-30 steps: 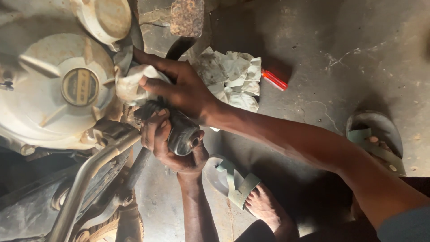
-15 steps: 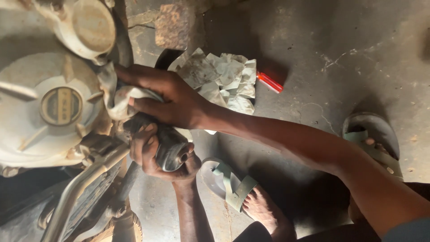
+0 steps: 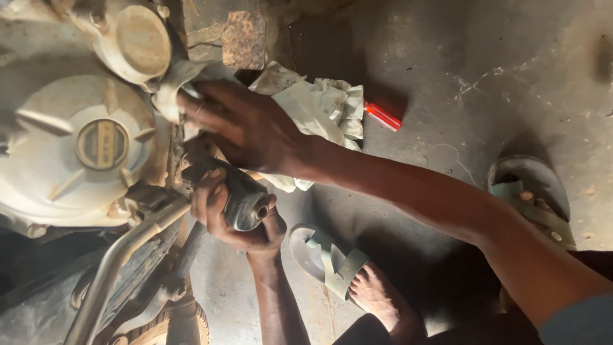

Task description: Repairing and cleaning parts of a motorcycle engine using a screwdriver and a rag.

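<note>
My left hand (image 3: 233,220) is wrapped around a dark rubber-covered footrest peg (image 3: 246,198) that sticks out from the underside of a motorcycle. My right hand (image 3: 246,128) presses a dirty white rag (image 3: 167,89) against the engine just right of the round, dusty engine cover (image 3: 76,147). The two hands almost touch, the right above the left. A smaller round cover (image 3: 134,41) sits above the rag.
A crumpled pale cloth (image 3: 319,105) lies on the concrete floor behind my right wrist, with a small red object (image 3: 383,117) beside it. A rusty square pedal (image 3: 242,39) is at the top. My sandalled feet (image 3: 338,268) (image 3: 533,195) rest on the floor. A metal pipe (image 3: 115,268) runs lower left.
The view has shifted, so the engine now sits lower and more to the right in frame. My right hand with the rag has slid up the engine side; my left hand keeps hold of the peg.
</note>
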